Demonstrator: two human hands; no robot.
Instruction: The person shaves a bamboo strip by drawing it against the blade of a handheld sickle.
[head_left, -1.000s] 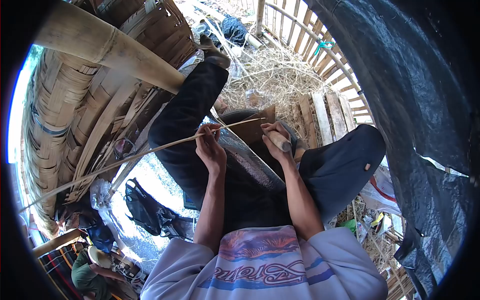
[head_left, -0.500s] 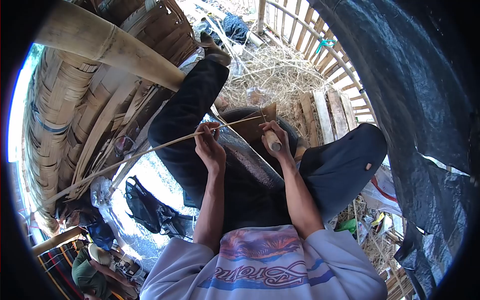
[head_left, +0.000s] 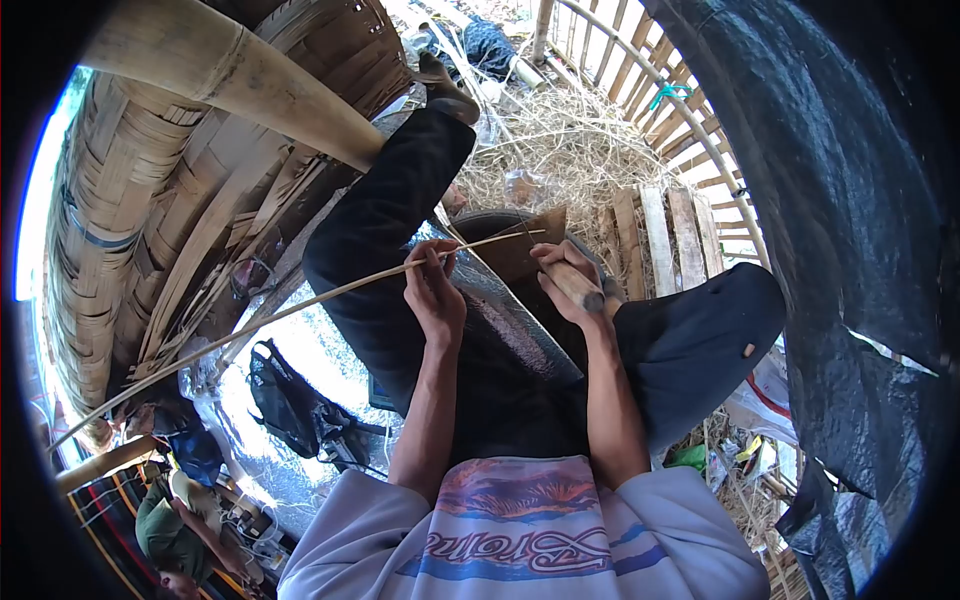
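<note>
My left hand (head_left: 436,297) pinches a long, thin bamboo strip (head_left: 300,305) near its right end. The strip slants down to the far left, and its short tip points toward my other hand. My right hand (head_left: 570,278) is wrapped round the thick, round wooden handle (head_left: 580,288) of a knife, handle end toward me. Its thin blade (head_left: 528,232) is seen nearly edge-on, close by the strip's tip; whether they touch I cannot tell. Behind both lies a flat brown piece (head_left: 510,258) over a dark round rim (head_left: 490,222) between my legs.
A thick bamboo pole (head_left: 270,95) and woven bamboo panels (head_left: 130,210) stand at left. Dark plastic sheeting (head_left: 830,170) hangs at right. Wooden slats (head_left: 655,240) and straw (head_left: 560,130) lie ahead. A black bag (head_left: 285,400) rests on foil sheeting. Another person (head_left: 180,525) is at lower left.
The strip has slid rightward through the work area, its tip now farther past my left hand. My right hand has turned, tilting the knife handle more toward the lower right. The view has shifted slightly.
</note>
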